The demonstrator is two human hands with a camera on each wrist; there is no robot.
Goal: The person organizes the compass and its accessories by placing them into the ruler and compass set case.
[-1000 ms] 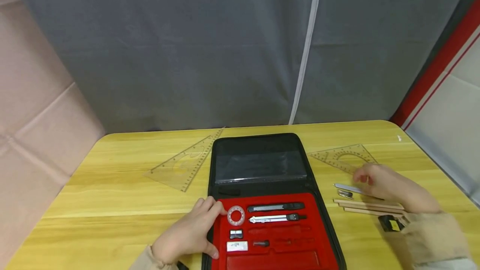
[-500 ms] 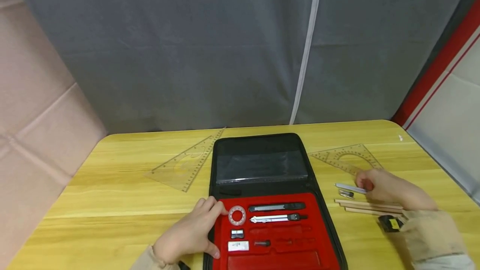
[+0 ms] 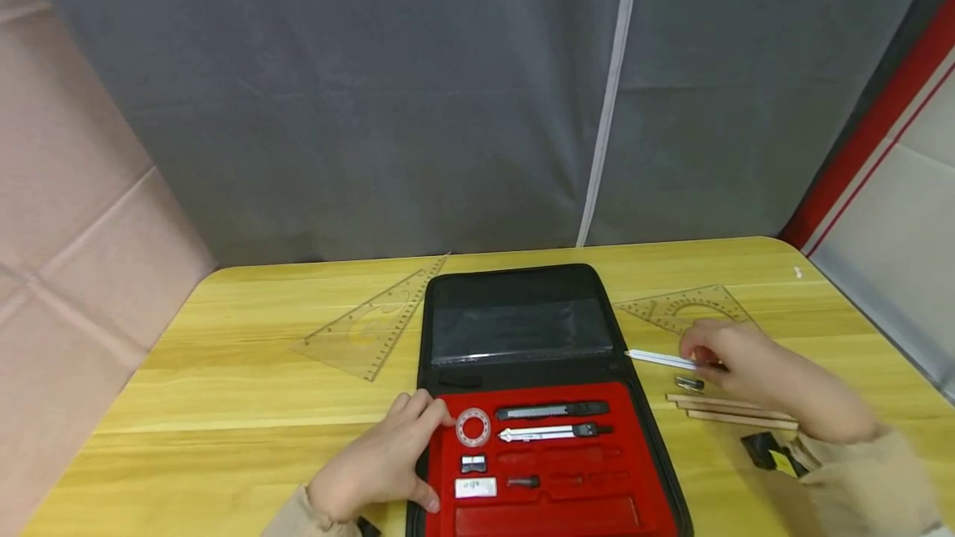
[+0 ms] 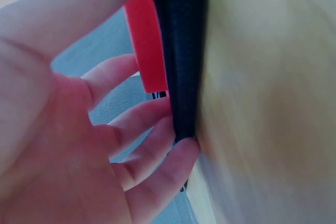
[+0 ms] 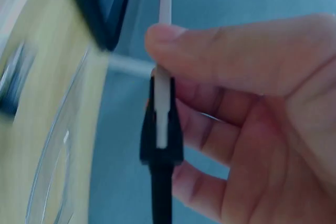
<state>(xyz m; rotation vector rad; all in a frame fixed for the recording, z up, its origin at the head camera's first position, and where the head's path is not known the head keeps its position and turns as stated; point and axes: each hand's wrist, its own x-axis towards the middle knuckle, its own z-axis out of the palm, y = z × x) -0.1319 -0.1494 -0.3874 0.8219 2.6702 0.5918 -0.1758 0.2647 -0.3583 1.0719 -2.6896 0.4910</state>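
- Compass [image 3: 660, 358], silver with a black head: over the right side of the worktop [image 3: 224, 404], its far end lined up with the right edge of the black case [image 3: 518, 330]; whether they touch, I cannot tell.
- Right hand [image 3: 739, 360]: pinches the compass between thumb and fingers, the black head jutting out behind the grip.
- Left hand [image 3: 384, 458]: fingers spread and loosely bent, resting on the case's left edge just beside the clear ring [image 3: 473, 428].
- Main risk: carried low, the far end could snag on the case's edge and pivot, as a narrow pinch resists twisting poorly.
- Side risk: a dipping wrist could roll the wooden sticks [image 3: 734, 410] or push the small metal piece [image 3: 690, 384], both near the right hand.
- Lesser risk: hard pressure from the left hand might shift the case, or its fingertips might nudge the ring.
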